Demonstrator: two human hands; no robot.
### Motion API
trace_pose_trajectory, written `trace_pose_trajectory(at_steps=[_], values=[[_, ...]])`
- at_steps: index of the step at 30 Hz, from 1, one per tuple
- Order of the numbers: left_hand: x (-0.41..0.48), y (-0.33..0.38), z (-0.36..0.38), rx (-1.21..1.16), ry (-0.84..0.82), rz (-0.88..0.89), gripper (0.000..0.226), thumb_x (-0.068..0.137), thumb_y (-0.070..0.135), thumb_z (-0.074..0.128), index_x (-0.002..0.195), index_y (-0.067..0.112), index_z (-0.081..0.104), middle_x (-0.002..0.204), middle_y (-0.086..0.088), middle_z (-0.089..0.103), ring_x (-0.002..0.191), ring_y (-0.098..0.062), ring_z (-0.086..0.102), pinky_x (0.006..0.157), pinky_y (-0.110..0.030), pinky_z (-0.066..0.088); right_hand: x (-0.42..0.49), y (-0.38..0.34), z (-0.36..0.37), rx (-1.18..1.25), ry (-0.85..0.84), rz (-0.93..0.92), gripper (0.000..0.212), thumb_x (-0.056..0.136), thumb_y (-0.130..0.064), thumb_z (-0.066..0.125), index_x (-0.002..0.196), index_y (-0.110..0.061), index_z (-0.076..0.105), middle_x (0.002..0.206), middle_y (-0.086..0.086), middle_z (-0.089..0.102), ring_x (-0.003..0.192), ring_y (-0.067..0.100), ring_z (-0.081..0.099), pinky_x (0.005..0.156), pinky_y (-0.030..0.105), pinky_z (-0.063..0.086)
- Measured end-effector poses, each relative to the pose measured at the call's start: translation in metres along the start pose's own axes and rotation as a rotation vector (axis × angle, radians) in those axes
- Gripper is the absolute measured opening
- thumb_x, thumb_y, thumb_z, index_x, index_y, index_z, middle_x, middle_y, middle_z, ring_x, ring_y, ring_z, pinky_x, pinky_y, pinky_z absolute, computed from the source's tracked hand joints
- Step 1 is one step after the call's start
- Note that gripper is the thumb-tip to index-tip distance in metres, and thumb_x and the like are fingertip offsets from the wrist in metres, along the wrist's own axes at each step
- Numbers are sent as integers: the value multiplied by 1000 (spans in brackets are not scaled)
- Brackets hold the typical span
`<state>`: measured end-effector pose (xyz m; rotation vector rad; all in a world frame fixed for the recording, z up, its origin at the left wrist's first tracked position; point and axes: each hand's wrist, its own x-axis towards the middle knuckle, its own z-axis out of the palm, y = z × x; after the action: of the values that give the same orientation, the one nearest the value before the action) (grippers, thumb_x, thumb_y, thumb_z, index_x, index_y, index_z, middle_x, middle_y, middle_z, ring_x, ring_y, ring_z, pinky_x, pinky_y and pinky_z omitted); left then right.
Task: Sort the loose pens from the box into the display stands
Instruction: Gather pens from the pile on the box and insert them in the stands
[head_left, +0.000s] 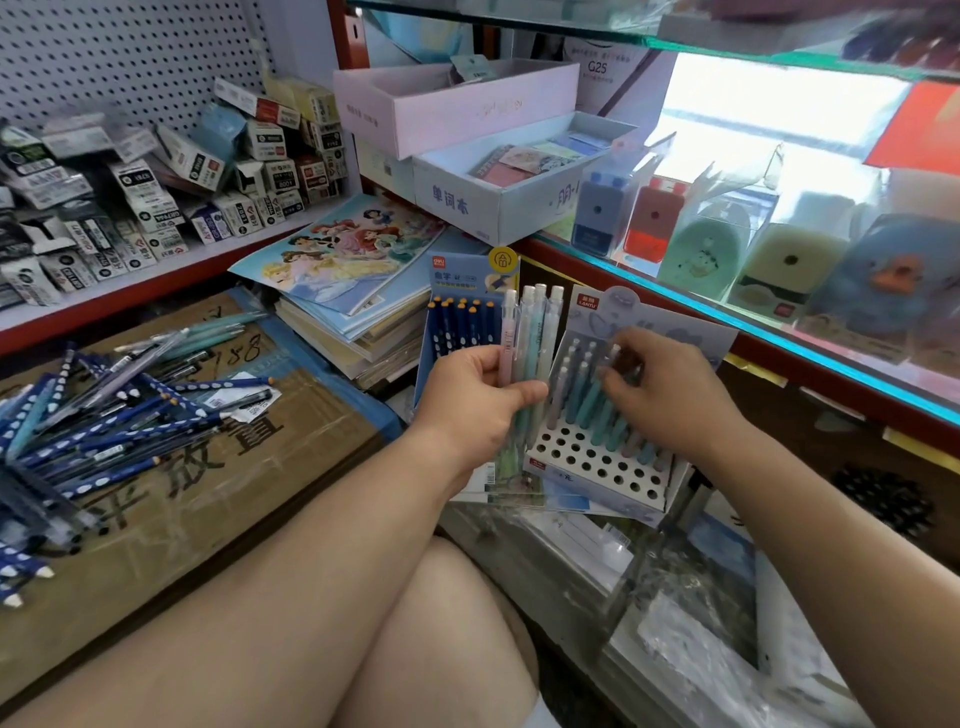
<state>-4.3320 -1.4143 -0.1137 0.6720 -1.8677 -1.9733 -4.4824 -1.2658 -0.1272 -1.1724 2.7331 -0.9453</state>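
Left grip around pastel pens, beside pen stand.

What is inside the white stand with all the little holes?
The white stand holds teal and pale pens in its back holes; the front holes are empty. The right hand covers some pens, so the full count is hidden.

- The pastel pens in my left hand: pink, pale mint, teal and cream.
- The pegboard stand: white top dotted with round holes, grey-blue back card.
- The blue stand: navy pens with orange ends.
- The loose pens: navy with white spots, on a brown cardboard box printed with black characters.
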Motion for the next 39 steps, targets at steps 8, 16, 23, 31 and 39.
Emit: trace_pose_trajectory(at_steps=[8,16,23,31,39], values=[[1,0,1,11,-28,2,26,89,-1,73,92,25,73,87,5,79,84,-10,75,71,-23,60,4,1,-1,-28,-52,2,17,97,-27,65,114,-26,65,102,-8,65,92,8,64,75,28,58],[2,-1,2,28,-32,2,25,89,0,73,93,25,74,90,4,79,86,-10,76,78,-27,61,2,4,-3,26,-68,0,13,96,-28,66,109,-26,66,98,-11,65,90,6,64,75,29,59],[3,-3,2,29,-37,-1,25,89,0,73,97,24,74,93,2,79,88,-12,76,81,-29,62,3,2,-4,-17,-82,-18,29,96,-22,66,123,-29,58,102,-11,63,93,8,63,73,25,56],[4,-5,0,31,-40,-7,23,89,-1,72,98,20,74,93,0,79,86,-13,76,75,-27,62,3,-1,-2,-179,-83,-109,23,100,-32,58,122,-29,63,115,-9,60,103,13,58,81,32,54],[6,-8,-1,36,-34,-26,24,88,-1,73,99,20,74,93,1,79,88,-12,75,75,-25,61,1,-1,2,-154,-22,-44,13,95,-26,68,107,-31,64,103,-13,61,94,7,57,70,21,45]])
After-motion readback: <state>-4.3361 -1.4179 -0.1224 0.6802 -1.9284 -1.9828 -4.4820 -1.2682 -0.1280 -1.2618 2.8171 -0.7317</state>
